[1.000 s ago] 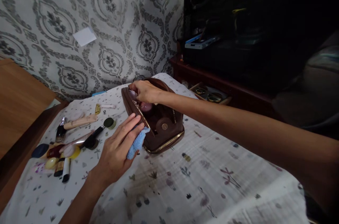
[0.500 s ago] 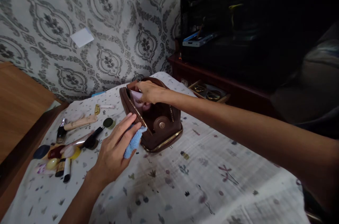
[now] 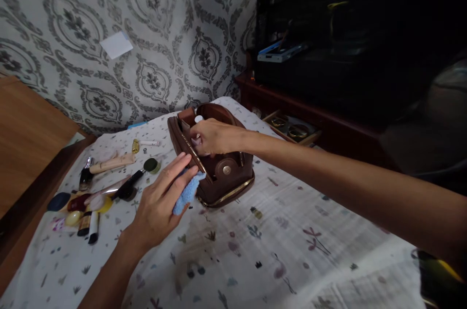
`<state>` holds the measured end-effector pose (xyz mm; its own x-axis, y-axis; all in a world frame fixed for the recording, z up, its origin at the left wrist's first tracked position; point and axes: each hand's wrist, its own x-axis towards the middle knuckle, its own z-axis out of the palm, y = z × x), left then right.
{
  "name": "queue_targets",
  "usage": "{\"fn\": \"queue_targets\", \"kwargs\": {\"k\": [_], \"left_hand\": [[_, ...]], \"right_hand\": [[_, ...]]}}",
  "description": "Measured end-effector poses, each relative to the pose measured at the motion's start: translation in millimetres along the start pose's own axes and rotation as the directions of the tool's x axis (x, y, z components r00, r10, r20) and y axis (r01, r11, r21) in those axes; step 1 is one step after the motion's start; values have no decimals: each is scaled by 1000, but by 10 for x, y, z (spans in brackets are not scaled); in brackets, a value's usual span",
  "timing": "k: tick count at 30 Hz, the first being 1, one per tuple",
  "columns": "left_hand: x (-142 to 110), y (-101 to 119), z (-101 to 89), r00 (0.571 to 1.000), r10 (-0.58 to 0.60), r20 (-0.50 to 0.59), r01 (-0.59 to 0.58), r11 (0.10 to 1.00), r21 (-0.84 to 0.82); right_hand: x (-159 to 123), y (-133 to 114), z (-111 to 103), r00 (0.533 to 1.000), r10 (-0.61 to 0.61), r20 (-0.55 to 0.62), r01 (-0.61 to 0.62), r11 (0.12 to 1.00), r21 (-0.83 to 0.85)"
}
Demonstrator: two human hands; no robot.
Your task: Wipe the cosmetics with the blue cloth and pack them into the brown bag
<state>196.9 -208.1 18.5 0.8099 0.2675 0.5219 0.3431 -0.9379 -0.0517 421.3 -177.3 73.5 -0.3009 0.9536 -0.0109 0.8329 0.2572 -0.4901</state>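
"How far along?"
"Bag [image 3: 215, 188], mid-frame, is unzipped; makeup [image 3: 112, 186] lies out at left. That much looks done."
"Hands?"
"Left hand [image 3: 160, 202] at the bag's rim, right hand [image 3: 219, 137] inside it. The left grips a blue rag [image 3: 188, 194]; the right's fingers are curled, on what I can't tell. A white-topped item [image 3: 199, 118] shows inside, so some contents seem left."
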Motion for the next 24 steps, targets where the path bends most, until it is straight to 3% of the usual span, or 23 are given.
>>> {"fn": "queue_targets", "kwargs": {"k": [3,5,9,13,19,24], "left_hand": [[-12,-8,6,1000,-7,1,7,1000,2],[-19,-8,4,1000,-9,-3,9,1000,2],[-14,7,-10,1000,-6,-5,6,1000,-1],[4,20,-13,1000,-10,-5,10,1000,-5],[-6,30,-11,998,-68,10,69,993,-92],[-28,79,-109,988,-97,-117,78,984,-159]], "right_hand": [[-67,13,43,989,-149,-14,148,987,-63],[-113,25,37,979,-201,42,204,976,-77],[-197,49,-14,956,-211,203,222,975,-32],[-224,72,-25,951,-211,226,223,974,-29],[-296,80,-42,972,-220,86,226,972,-70],[-575,127,-48,912,-319,-258,349,934,76]]}}
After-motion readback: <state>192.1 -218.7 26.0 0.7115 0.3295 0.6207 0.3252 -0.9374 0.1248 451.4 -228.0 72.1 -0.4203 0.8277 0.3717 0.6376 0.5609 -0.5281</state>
